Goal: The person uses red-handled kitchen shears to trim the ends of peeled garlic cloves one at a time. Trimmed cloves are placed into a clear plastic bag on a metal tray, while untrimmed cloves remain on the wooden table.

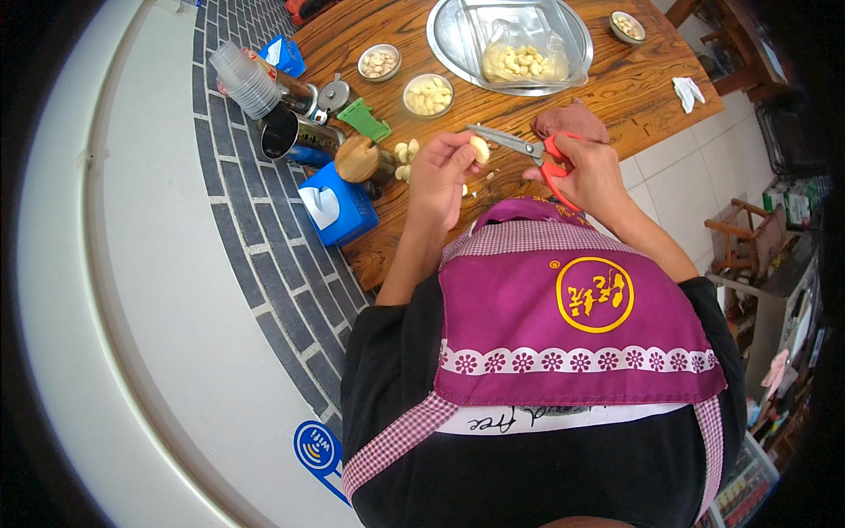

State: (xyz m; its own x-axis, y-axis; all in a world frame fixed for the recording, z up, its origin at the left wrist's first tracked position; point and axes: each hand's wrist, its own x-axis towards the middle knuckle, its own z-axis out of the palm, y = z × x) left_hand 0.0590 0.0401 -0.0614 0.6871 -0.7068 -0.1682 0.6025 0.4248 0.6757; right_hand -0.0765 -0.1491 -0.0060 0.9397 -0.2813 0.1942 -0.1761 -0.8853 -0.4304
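Between the thumb and fingers of my left hand (443,168) is a peeled garlic clove (480,150). My right hand (589,173) grips the red handles of a pair of scissors (528,148), whose blades point left, just above the clove. Beside my left hand, several peeled cloves (404,156) lie on the wooden table (370,247). Small pale trimmings (467,191) are scattered below the scissors. A bowl of peeled cloves (428,96) stands beyond my left hand, and a bowl of paler pieces (379,63) sits behind it. A brown cloth (571,121) rests behind my right hand.
A round metal tray (449,39) carries a clear plastic container (528,49) with bagged cloves. Left are a blue tissue box (343,204), a wooden-lidded jar (357,160), a green plastic holder (364,119) and stacked plastic cups (245,79). Another small bowl (627,28) stands far right, above a crumpled tissue (688,94).
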